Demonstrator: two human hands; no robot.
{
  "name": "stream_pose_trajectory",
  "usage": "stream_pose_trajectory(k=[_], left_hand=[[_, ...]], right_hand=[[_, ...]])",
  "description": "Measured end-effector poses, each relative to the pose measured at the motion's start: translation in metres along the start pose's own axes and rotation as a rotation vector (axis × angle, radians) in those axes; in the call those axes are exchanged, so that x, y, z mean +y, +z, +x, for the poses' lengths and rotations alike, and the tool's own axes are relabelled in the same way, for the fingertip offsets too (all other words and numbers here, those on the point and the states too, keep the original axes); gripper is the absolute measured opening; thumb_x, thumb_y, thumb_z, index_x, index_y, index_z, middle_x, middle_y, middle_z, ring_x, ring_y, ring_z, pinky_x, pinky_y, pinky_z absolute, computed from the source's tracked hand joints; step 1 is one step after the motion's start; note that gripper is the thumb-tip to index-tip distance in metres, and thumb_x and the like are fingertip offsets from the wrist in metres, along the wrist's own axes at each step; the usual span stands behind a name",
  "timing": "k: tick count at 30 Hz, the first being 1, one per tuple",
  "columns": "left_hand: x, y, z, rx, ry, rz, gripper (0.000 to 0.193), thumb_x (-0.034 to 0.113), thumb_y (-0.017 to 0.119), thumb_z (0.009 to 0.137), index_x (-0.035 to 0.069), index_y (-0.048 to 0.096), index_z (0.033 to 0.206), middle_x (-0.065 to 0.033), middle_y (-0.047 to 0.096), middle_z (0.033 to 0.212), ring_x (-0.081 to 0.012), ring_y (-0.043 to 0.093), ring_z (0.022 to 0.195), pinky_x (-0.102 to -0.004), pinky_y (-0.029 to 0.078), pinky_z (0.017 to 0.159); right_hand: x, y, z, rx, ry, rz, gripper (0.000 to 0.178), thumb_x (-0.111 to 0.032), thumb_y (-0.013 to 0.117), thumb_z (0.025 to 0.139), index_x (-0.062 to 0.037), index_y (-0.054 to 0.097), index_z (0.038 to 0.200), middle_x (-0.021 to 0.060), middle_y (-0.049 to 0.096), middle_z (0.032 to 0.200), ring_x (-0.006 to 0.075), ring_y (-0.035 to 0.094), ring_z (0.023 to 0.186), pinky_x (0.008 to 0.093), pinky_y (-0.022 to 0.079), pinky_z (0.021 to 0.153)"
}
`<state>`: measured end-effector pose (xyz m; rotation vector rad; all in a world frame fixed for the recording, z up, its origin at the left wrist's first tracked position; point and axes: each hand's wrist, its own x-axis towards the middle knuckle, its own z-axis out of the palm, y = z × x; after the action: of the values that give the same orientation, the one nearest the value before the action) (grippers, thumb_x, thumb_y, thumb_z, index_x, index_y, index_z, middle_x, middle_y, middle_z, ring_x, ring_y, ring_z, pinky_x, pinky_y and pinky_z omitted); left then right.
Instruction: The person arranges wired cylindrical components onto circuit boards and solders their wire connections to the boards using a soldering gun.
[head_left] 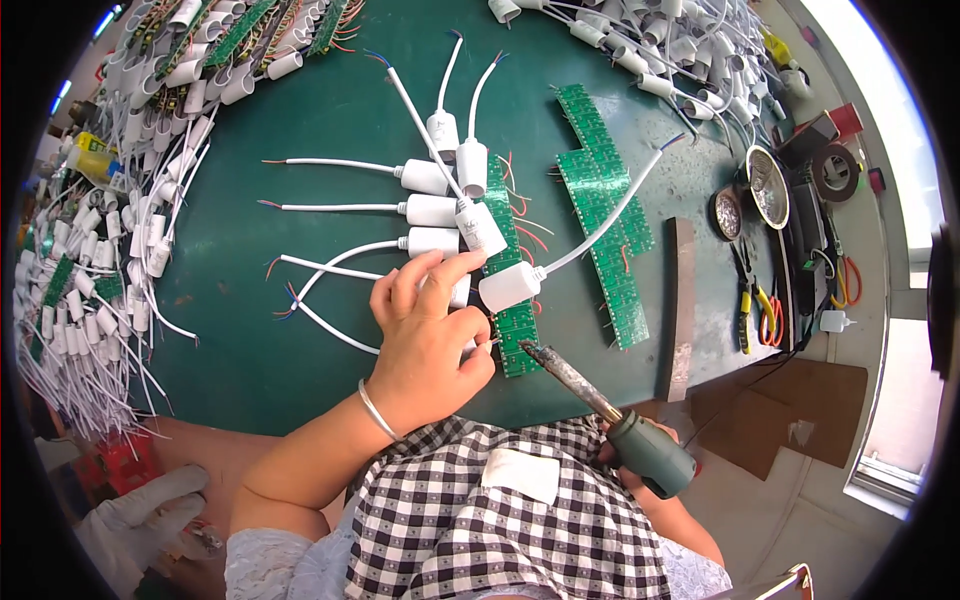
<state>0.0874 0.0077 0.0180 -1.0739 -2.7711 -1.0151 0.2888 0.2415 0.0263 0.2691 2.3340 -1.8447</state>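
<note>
My left hand (425, 340) is closed at the near end of a green circuit board strip (518, 345), its fingers curled round a white cylindrical housing (469, 346) that they mostly hide. Several white housings (430, 211) with white cables lie along the strip's left side. One housing (508, 287) lies across the strip, its cable pointing right, and another (480, 228) leans over the row. My right hand (625, 462) grips a soldering iron (650, 455) by its dark green handle, partly hiding the fingers. The iron's tip (527, 348) is over the strip, close to my left fingertips.
More green board strips (600, 220) lie to the right, beside a brown bar (680, 310). Metal bowls (766, 190), pliers (745, 305) and black tape (834, 172) stand farther right. Piles of cabled housings (85, 320) fill the left and far edges. A gloved hand of another person (140, 525) shows lower left.
</note>
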Motion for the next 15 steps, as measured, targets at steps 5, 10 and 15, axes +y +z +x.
stream_pose_trajectory(k=[5,10,15], left_hand=[[0.001,0.0027,0.0,0.018,-0.012,0.017,0.01,0.009,0.065,0.062,0.011,0.055,0.063,-0.0066,0.044,0.134,-0.0333,0.033,0.124,-0.0468,0.019,0.1],[0.0002,0.0035,-0.0002,0.022,-0.012,0.013,0.01,0.009,0.065,0.062,0.011,0.055,0.063,-0.006,0.044,0.134,-0.0325,0.033,0.124,-0.0467,0.019,0.1],[0.0012,0.0035,0.0008,0.021,-0.021,0.02,0.01,0.01,0.065,0.062,0.011,0.055,0.064,-0.0058,0.044,0.134,-0.0323,0.033,0.123,-0.0468,0.019,0.1]], right_hand=[[0.0009,0.0038,0.0054,0.077,0.023,-0.018,0.027,-0.011,0.063,0.074,0.0018,0.061,0.098,0.0098,0.065,0.085,0.0218,0.064,0.074,0.0309,0.05,0.071],[0.0041,0.0066,0.0068,0.063,0.005,-0.036,0.025,-0.011,0.064,0.073,0.0003,0.062,0.096,0.0104,0.064,0.084,0.0226,0.064,0.072,0.0315,0.05,0.068],[0.0057,0.0104,0.0071,0.11,0.034,-0.056,0.021,-0.009,0.064,0.072,-0.0018,0.064,0.091,0.0091,0.063,0.081,0.0232,0.063,0.068,0.0316,0.049,0.065]])
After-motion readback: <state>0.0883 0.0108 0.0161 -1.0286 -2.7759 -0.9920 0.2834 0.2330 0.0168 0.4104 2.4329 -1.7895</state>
